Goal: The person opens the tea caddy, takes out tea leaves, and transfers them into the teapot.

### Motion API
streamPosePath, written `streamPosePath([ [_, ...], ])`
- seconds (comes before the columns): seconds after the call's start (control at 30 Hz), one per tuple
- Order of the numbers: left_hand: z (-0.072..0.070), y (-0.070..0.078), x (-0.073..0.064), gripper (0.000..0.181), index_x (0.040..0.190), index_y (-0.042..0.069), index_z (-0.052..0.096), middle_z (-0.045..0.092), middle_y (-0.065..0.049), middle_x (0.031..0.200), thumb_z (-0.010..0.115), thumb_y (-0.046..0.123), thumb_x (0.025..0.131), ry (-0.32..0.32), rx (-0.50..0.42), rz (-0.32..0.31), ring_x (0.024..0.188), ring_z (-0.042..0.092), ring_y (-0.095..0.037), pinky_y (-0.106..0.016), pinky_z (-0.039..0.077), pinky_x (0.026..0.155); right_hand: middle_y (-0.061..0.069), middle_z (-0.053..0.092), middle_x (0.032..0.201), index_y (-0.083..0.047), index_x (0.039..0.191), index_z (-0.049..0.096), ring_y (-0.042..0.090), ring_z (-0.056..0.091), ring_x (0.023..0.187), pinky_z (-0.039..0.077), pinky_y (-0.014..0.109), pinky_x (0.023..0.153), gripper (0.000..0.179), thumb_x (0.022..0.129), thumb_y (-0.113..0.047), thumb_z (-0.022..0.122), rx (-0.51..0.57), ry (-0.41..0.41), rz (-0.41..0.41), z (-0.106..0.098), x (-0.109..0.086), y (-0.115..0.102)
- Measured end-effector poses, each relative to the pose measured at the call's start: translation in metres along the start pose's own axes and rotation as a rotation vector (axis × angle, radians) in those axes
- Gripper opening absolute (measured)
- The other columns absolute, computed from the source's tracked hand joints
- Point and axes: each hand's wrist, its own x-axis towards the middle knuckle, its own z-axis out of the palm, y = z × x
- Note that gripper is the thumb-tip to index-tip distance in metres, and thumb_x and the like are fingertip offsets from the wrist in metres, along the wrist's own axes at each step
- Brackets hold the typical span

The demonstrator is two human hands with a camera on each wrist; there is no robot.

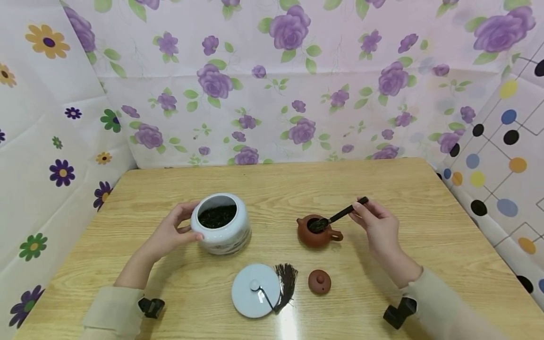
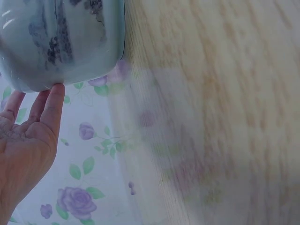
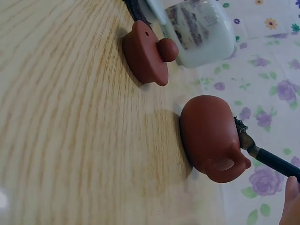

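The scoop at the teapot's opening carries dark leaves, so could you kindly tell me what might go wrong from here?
Some dark leaves on the scoop might spill past the small opening of the teapot. Also, neither of the hands steadies the teapot: the left hand holds the white jar, the right hand the scoop, so a bump could shift it.

In the head view, the left hand [image 1: 173,230] sits at eight o'clock, thumb held apart from the fingers in a wide grip; its forearm [image 1: 137,273] slants up toward one o'clock. The right hand [image 1: 381,227] is at four o'clock, thumb and fingertips drawn together in a pinch, its wrist [image 1: 403,271] angled toward eleven. Pale sleeves [image 1: 114,308] cover both arms above the wrists. In the left wrist view, extended fingers [image 2: 53,107] point roughly toward twelve to one.
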Motion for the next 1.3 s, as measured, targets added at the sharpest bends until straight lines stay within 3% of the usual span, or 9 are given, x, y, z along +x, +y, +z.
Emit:
streamPosePath([
  [0.2,0.0,-0.001,0.0,0.072,0.14,0.002,0.036,0.038,-0.018,0.141,0.075,0.004,0.08,-0.002,-0.009,0.004,0.118,0.044,-0.004,-0.009,0.041,0.094,-0.004,0.069,0.084,-0.009,0.095,0.073,0.008,0.069,0.076,0.057,0.029,0.079,0.014,0.084,0.0,0.069,-0.169,-0.025,-0.099,0.01,-0.002,-0.002],
  [0.47,0.0,-0.001,-0.001,0.072,0.14,0.002,0.036,0.038,-0.017,0.142,0.075,0.005,0.08,-0.003,-0.005,-0.007,0.118,0.044,-0.002,-0.009,0.041,0.094,-0.01,0.07,0.085,-0.003,0.103,0.072,0.004,0.067,0.077,0.057,0.021,0.073,0.02,0.083,-0.007,0.073,-0.344,-0.088,-0.203,0.019,-0.007,-0.005],
  [0.63,-0.001,-0.002,0.0,0.072,0.14,0.003,0.036,0.038,-0.017,0.142,0.075,0.005,0.08,-0.003,-0.01,0.0,0.118,0.044,-0.003,-0.009,0.041,0.094,-0.018,0.067,0.086,0.003,0.104,0.071,-0.001,0.065,0.08,0.055,0.015,0.07,0.023,0.083,-0.006,0.073,-0.507,-0.199,-0.424,0.021,-0.011,-0.003],
  [0.77,-0.001,-0.003,0.0,0.072,0.14,0.002,0.036,0.038,-0.017,0.141,0.075,0.004,0.08,-0.003,-0.012,0.007,0.118,0.044,-0.003,-0.009,0.042,0.094,-0.006,0.066,0.091,0.005,0.1,0.071,0.0,0.063,0.086,0.055,0.015,0.071,0.02,0.08,0.008,0.07,-0.52,-0.323,-0.62,0.021,-0.013,0.0],
  [0.87,-0.001,-0.003,0.001,0.072,0.14,0.002,0.036,0.038,-0.018,0.141,0.075,0.004,0.08,-0.002,-0.013,0.015,0.119,0.044,-0.004,-0.009,0.042,0.094,0.003,0.066,0.091,0.007,0.098,0.071,0.002,0.062,0.088,0.055,0.016,0.072,0.022,0.077,0.015,0.068,-0.505,-0.373,-0.715,0.021,-0.014,0.002],
  [1.03,-0.001,-0.002,0.001,0.072,0.14,0.001,0.036,0.038,-0.018,0.141,0.074,0.003,0.08,-0.007,-0.023,0.015,0.119,0.044,-0.006,-0.01,0.042,0.094,0.0,0.066,0.093,0.008,0.098,0.07,0.003,0.062,0.089,0.055,0.015,0.074,0.024,0.077,0.018,0.067,-0.48,-0.388,-0.749,0.021,-0.015,0.0],
  [1.3,-0.001,-0.003,0.001,0.071,0.14,0.001,0.036,0.038,-0.019,0.141,0.074,0.002,0.08,-0.005,-0.029,0.016,0.119,0.044,-0.006,-0.009,0.042,0.094,-0.008,0.066,0.096,0.009,0.098,0.07,0.003,0.064,0.089,0.056,0.016,0.072,0.024,0.077,0.018,0.067,-0.432,-0.347,-0.721,0.024,-0.019,-0.008],
])
